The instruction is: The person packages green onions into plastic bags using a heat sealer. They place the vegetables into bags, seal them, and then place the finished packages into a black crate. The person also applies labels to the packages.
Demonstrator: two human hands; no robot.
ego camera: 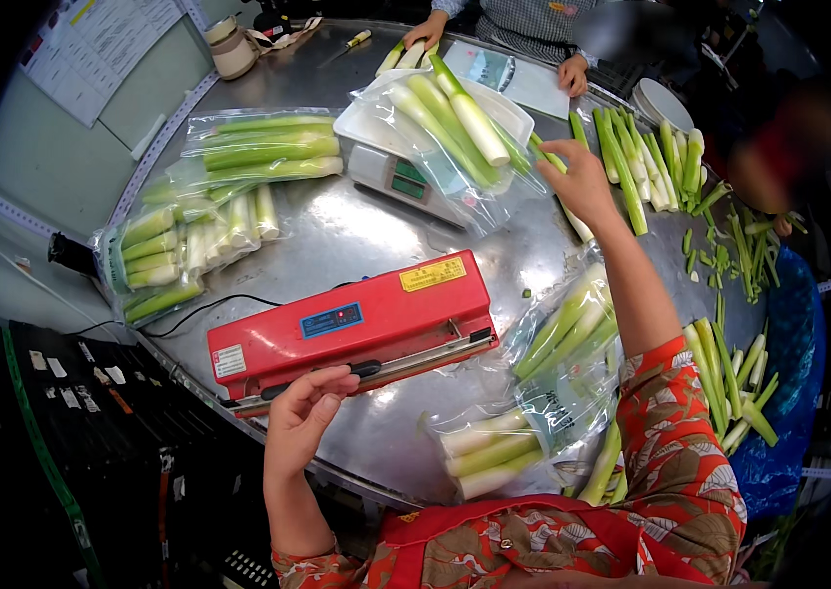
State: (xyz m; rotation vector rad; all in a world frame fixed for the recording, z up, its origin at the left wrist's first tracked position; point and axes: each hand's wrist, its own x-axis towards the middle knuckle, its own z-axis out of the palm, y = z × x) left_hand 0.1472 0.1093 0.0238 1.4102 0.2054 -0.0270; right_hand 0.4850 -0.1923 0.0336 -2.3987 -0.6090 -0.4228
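My left hand point(310, 412) is held just in front of a red impulse bag sealer point(356, 316), beside the black grip point(365, 368) of its press arm. Its fingers are slightly curled, with nothing visible in them. My right hand point(579, 177) reaches over a leek stalk point(556, 163), thumb and forefinger at its green end; whether it grips is unclear. Beside it, a digital scale point(367, 171) carries a white tray point(356, 121). Leeks point(439, 121) in a clear plastic bag point(485, 210) lie on the tray, with one leek point(474, 121) on top.
Bagged leeks lie at left point(268, 151) and near my body point(496, 453). Loose leeks point(636, 162) and cut scraps point(721, 258) spread at right, by a blue plastic-lined bin point(791, 383). A co-worker's hands point(426, 31) are across the steel table point(393, 228). The sealer's cord point(198, 313) runs left.
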